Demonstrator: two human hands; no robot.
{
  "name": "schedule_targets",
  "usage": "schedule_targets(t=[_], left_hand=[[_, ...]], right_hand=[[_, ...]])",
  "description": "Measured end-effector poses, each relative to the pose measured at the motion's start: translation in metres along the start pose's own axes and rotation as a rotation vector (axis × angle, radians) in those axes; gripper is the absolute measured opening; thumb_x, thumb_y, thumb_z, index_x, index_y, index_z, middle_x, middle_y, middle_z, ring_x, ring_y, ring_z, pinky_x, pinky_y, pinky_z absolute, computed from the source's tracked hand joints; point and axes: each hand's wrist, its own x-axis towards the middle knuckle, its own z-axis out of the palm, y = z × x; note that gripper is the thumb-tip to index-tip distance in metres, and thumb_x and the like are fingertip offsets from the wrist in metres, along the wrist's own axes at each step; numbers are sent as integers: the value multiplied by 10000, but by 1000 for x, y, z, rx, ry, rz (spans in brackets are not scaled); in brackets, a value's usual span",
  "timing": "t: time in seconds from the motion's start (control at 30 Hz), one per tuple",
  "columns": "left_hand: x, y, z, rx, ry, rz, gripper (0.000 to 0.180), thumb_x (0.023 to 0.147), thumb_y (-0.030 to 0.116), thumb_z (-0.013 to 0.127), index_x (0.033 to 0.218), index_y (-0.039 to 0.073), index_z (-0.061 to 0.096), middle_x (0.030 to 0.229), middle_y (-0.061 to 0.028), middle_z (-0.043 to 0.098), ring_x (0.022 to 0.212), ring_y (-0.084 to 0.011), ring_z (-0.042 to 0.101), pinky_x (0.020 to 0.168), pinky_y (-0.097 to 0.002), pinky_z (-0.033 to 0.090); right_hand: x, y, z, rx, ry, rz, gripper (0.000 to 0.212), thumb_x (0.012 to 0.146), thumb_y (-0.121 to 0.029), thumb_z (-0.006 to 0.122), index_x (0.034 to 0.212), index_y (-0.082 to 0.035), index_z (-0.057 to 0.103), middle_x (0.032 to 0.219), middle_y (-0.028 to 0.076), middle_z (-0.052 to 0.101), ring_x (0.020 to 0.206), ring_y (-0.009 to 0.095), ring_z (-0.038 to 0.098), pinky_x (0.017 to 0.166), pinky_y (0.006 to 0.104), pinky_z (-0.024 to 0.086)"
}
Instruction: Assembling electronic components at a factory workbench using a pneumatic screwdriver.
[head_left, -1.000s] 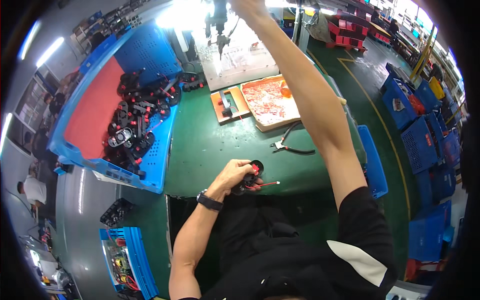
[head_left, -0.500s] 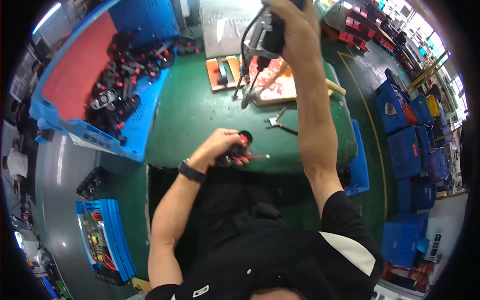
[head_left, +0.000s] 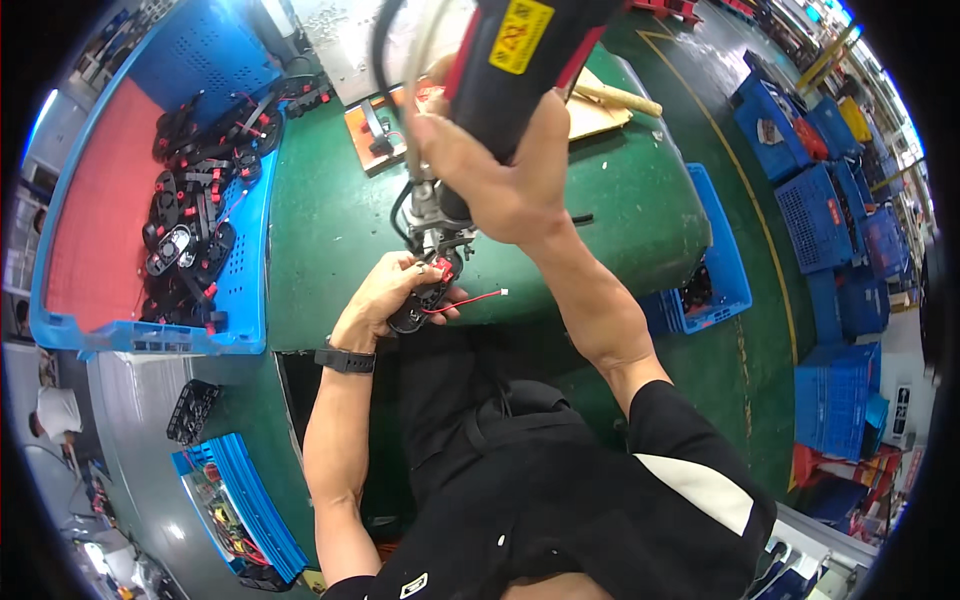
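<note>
My right hand (head_left: 510, 195) is wrapped round a black power screwdriver (head_left: 500, 110) with a yellow label and red edging. Its metal nose (head_left: 432, 215) points down, right above the work in my left hand (head_left: 385, 290). That hand grips a small black plastic housing (head_left: 408, 317) with a red piece (head_left: 442, 268) at its far end, over the table's near edge. From the housing a thin red wire (head_left: 475, 299) runs out to the right, tipped with a white connector (head_left: 504, 292). Whether the driver's tip touches the housing is hard to tell.
On the left a large blue crate (head_left: 200, 340) holds several black parts with red pieces. An orange board (head_left: 352, 125) lies far on the green table (head_left: 320, 230). Blue bins (head_left: 740, 275) stand at the right; another blue crate (head_left: 255, 500) sits lower left.
My right hand has brought the screwdriver down, nearer and left, from the far side of the table to the housing. My left hand still holds the housing; the view has shifted.
</note>
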Motion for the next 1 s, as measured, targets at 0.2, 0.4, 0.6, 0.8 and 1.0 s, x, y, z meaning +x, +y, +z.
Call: schedule_targets(t=[0.2,0.4,0.6,0.8,1.0], left_hand=[[-1,-2,-2,-51,-11,1,280,902,135,636,1090,-57,555,938,-270,706,689,-317,731,561,-331,619],[1,0,-2,-82,-5,-28,400,889,96,616,1233,-44,467,921,-276,695,676,-317,724,542,-355,624],[-2,-5,-2,-27,17,13,297,923,159,624,1100,-68,554,933,-259,708,666,-288,717,555,-325,604],[1,-5,1,-41,21,22,309,911,114,604,1152,-63,526,870,-255,702,640,-286,714,542,-345,615],[-8,-11,11,121,-3,166,212,966,83,544,1134,-45,551,952,-229,716,755,-249,731,689,-324,614]], right_hand=[[-3,0,3,-136,-9,-41,287,830,-94,796,1027,35,632,780,9,637,687,55,584,611,225,476],[-4,6,2,-144,-30,-32,266,833,-97,790,998,40,633,733,5,624,667,53,568,597,225,464],[-7,7,12,-154,-42,13,258,798,-102,760,913,-26,542,634,-6,509,581,77,487,551,274,422],[-3,14,7,-99,-64,-21,263,824,-104,770,992,-5,595,689,-4,565,621,76,539,569,256,444],[52,-22,-18,-213,172,-239,305,947,-104,644,1210,21,555,952,50,641,801,148,604,727,283,502]])
